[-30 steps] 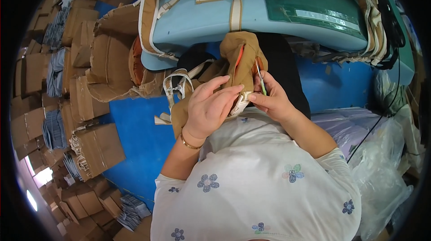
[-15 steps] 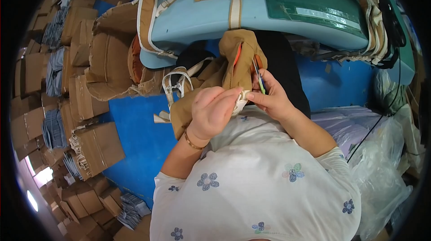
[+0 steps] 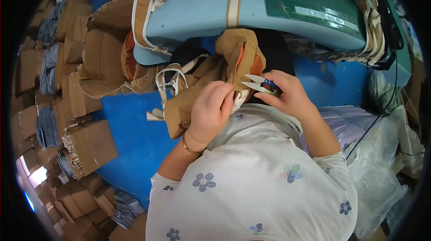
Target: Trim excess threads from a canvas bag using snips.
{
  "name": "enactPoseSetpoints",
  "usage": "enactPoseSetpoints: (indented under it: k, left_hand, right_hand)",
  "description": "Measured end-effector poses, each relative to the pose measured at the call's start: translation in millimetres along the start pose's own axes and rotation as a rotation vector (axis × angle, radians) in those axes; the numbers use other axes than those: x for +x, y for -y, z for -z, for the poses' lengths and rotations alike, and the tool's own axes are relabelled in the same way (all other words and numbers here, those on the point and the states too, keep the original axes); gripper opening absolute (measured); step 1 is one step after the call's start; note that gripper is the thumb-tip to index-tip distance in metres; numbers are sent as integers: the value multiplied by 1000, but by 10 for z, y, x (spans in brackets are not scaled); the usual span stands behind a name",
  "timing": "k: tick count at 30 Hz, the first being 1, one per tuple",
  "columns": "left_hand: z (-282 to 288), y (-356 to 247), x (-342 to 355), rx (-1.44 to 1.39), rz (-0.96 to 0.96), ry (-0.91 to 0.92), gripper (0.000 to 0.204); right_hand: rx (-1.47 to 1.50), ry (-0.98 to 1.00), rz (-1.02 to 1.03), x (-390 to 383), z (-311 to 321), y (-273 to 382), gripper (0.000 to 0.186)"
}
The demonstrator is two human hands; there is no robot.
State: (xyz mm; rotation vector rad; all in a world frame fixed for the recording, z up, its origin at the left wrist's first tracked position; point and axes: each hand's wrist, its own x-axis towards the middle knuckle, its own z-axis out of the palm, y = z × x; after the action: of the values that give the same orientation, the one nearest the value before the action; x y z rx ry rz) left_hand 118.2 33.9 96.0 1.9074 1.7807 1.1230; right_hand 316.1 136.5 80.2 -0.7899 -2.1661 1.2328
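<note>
A tan fabric bag [image 3: 179, 115] with orange showing inside lies over my dark-clothed lap. My left hand [image 3: 210, 111] is closed, pinching the bag beside a white piece of strap or trim [image 3: 240, 98]. My right hand [image 3: 283, 93] grips small thread snips [image 3: 258, 82] with blue and light green on the handle; their two pale blades are spread and point left toward the bag, just above my left fingertips. A white buckle and straps [image 3: 170, 86] hang at the bag's left side.
A light blue padded surface [image 3: 193, 16] with a dark green panel and tan strapped pieces spans the top. Torn cardboard boxes [image 3: 96, 75] and grey folded bundles [image 3: 45, 124] crowd the left over a blue floor [image 3: 125, 142]. Clear plastic and lilac sheeting [image 3: 372, 182] lie at right, crossed by a black cable.
My right hand has turned and shifted rightward, bringing the snips from upright to level with blades apart. My left fingers have curled down tighter onto the bag. The view has shifted slightly.
</note>
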Motion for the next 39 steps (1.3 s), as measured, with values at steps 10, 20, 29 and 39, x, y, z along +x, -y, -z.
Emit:
enactPoseSetpoints:
  k: [10, 20, 29, 39]
  left_hand:
    - [-3, 22, 23, -78, 10, -13, 23]
    - [15, -1, 20, -188, 146, 54, 22]
    - [-41, 104, -49, -397, 317, 100, 21]
    - [-92, 140, -69, -448, 288, 65, 23]
  right_hand:
    - [-417, 48, 236, 58, 152, 124, 39]
    - [-505, 66, 304, 123, 204, 147, 43]
    - [-478, 74, 373, 165, 201, 30, 41]
    - [-527, 136, 326, 131, 262, 84, 35]
